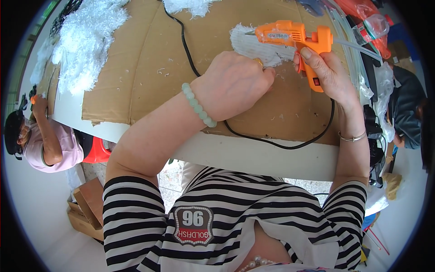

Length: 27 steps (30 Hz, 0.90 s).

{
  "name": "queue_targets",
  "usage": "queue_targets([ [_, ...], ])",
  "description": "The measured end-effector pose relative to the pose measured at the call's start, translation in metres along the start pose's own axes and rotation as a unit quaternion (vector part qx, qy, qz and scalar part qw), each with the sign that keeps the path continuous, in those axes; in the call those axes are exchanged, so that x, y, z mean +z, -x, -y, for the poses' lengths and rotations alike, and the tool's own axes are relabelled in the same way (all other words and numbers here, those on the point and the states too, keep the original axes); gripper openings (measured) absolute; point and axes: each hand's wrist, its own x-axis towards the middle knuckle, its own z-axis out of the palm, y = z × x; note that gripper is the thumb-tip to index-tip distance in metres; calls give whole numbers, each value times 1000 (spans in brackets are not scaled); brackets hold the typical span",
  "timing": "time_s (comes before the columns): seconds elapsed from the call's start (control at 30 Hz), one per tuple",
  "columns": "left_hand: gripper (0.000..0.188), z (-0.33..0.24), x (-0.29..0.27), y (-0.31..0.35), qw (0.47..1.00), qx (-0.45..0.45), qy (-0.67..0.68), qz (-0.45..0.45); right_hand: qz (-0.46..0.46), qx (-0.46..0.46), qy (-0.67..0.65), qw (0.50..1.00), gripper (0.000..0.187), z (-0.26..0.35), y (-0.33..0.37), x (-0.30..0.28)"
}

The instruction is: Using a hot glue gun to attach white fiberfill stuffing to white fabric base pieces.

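My right hand is wrapped round the handle of an orange hot glue gun. Its metal nozzle points left, and a translucent glue stick sticks out of its back. Beneath the gun lies a white ribbed piece with a fuzzy edge on the brown cardboard sheet. Just left of the gun's handle, my left hand is closed, knuckles up, near that white piece. Whatever its fingers may pinch is hidden. A black cord curves from the gun's handle under my left wrist.
White fluffy shredded material is heaped at the far left, with more at the back. Glue sticks, a clear plastic bottle and red plastic crowd the right edge. Other people sit left and right. Cardboard boxes stand lower left.
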Motion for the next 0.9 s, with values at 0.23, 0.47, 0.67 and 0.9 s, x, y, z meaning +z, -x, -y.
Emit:
queue_targets([
  [0.23, 22, 1, -3, -1, 998, -10, -25, 57, -46, -33, -92, 994, 47, 8, -1, 2],
  [0.47, 18, 0, -4, -2, 999, 2, -19, 29, -79, -60, -241, 965, 49, 2, -8, 23],
  [0.67, 19, -6, -3, -4, 999, -2, -36, 37, -98, -44, -287, 952, 47, 1, -13, 41],
  [0.9, 20, -9, -15, -3, 999, 10, -33, 27, -99, -37, -307, 946, 45, -12, -18, 47],
])
